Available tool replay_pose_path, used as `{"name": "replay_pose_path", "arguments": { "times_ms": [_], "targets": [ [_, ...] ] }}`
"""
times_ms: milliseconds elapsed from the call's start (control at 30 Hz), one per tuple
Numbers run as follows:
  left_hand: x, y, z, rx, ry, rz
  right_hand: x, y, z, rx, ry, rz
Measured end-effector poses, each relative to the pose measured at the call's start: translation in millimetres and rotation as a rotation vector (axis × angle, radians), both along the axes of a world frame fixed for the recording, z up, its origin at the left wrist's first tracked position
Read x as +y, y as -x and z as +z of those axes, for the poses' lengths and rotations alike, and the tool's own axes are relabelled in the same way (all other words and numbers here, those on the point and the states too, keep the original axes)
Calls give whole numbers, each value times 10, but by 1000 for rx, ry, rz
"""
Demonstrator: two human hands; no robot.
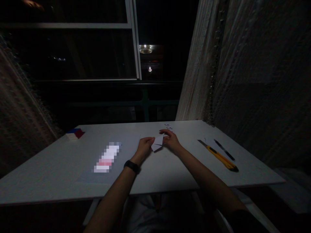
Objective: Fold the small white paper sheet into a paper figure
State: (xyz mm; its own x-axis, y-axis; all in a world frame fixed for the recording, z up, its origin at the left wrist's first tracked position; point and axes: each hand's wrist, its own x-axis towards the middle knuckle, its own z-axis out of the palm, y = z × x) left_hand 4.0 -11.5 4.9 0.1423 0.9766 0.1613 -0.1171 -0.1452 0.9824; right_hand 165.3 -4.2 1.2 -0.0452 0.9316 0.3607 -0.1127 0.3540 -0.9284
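A small folded piece of white paper (158,141) is held up between my two hands, over the middle of the table. My left hand (145,145) pinches its left edge between thumb and fingers; a dark band circles that wrist. At the paper's right side my right hand (172,141) grips it, the thumb close to the edge and the index finger arched above the top corner. Creases and a pointed lower corner show on the paper. The dim light hides the finer folds.
On the white table (60,168), a lit, blurred-out phone (108,158) lies left on a pale sheet (131,145). A coloured cube (74,133) sits at far left. Rightward lie a yellow box cutter (220,157), blade out, and a dark pen (224,149). Marked paper (168,127) lies behind my hands.
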Motion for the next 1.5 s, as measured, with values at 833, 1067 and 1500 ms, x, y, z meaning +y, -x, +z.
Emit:
{"name": "replay_pose_path", "arguments": {
  "times_ms": [833,1067,1500],
  "targets": [
    [-61,-9,75,-35,88,-33,68,30,-40,92,99,-169],
    [-27,0,67,64,-58,62,48,54,-30,-50,41,-150],
    [-18,1,45,48,-38,78,-26,103,-13,-63,1,-88]
  ]
}}
